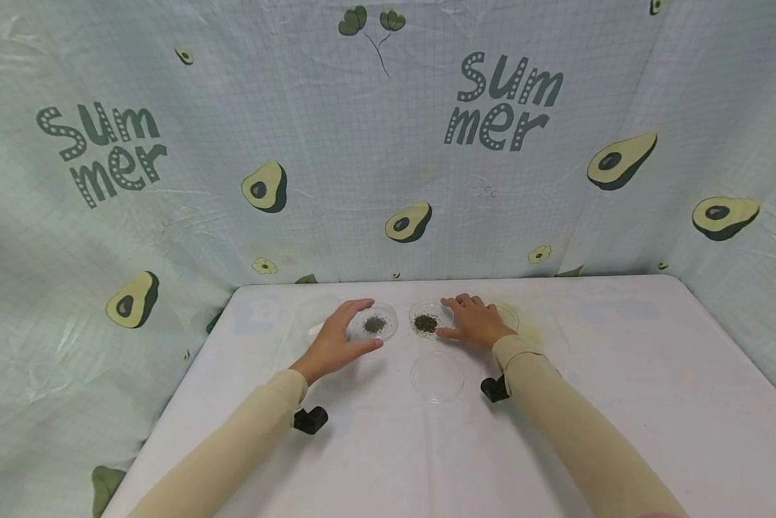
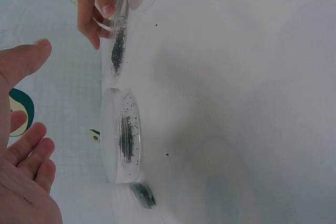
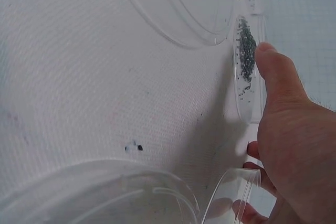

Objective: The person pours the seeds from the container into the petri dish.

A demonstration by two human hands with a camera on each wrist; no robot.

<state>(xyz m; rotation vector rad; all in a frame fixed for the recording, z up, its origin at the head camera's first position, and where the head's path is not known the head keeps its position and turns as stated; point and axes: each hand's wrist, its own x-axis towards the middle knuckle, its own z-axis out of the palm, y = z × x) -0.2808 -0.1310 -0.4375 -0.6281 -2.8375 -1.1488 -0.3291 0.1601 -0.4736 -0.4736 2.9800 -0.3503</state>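
Note:
Two shallow clear petri dishes with dark specks lie side by side toward the back of the table. My left hand (image 1: 339,342) reaches beside the left petri dish (image 1: 391,324), thumb and index finger spread along its left side; in the left wrist view a gap shows between these fingers and the dish (image 2: 134,114). My right hand (image 1: 475,322) is at the right petri dish (image 1: 415,311). Its thumb (image 3: 278,69) lies straight along the dish rim in the right wrist view, while the index finger extends over the far side. Its other fingers are partly hidden.
An upturned-looking clear round lid (image 1: 436,376) lies in front of the right dish. Another clear dish with a yellowish tint (image 1: 508,315) stands right of my right hand. Clear plastic with something dark inside (image 2: 143,195) lies past the left dish. Behind the table hangs a patterned curtain (image 1: 336,237).

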